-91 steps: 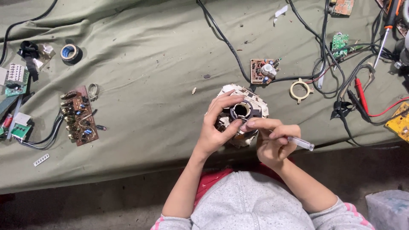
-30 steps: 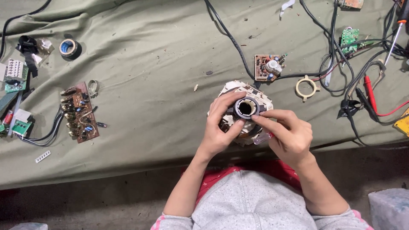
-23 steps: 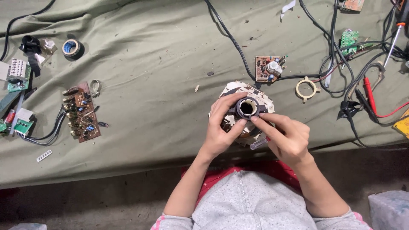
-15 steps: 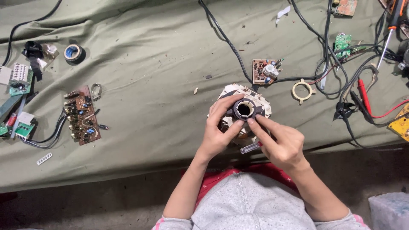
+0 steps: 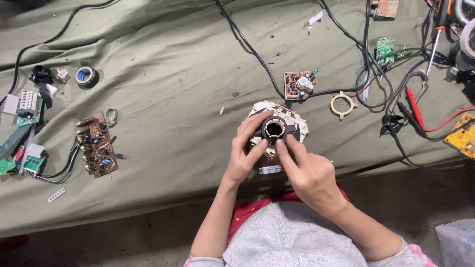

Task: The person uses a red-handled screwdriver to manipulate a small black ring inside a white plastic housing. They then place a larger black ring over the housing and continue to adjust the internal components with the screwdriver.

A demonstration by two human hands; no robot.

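The left hand [image 5: 246, 157] wraps the left side of a round cream-coloured electrical part [image 5: 278, 129], thumb and fingers curled over its rim and pinching it steady. The right hand [image 5: 308, 173] comes in from five o'clock, fingertips pressed on the black ring [image 5: 273, 128] at the part's centre; a small clear-handled tool [image 5: 270, 169] shows just under that palm, though whether the hand actually holds it cannot be told.

In the head view, the only one, the part sits near the front edge of the counter [image 5: 173, 109], which is draped in an olive cloth, just in front of the person's chest. At one o'clock from it lies a small brown circuit board [image 5: 298, 86], and further toward two o'clock a cream plastic ring [image 5: 343, 104]. A long brown circuit board [image 5: 97, 145] with wires lies well apart at nine o'clock, with a roll of tape [image 5: 85, 76] beyond it at ten. Black cables [image 5: 252, 49] run away toward twelve, and red probe leads [image 5: 415, 106] lie at three.

To work the ring well, it seems best to keep the left grip firm so the part cannot turn, and to press evenly around the ring rather than at one spot.
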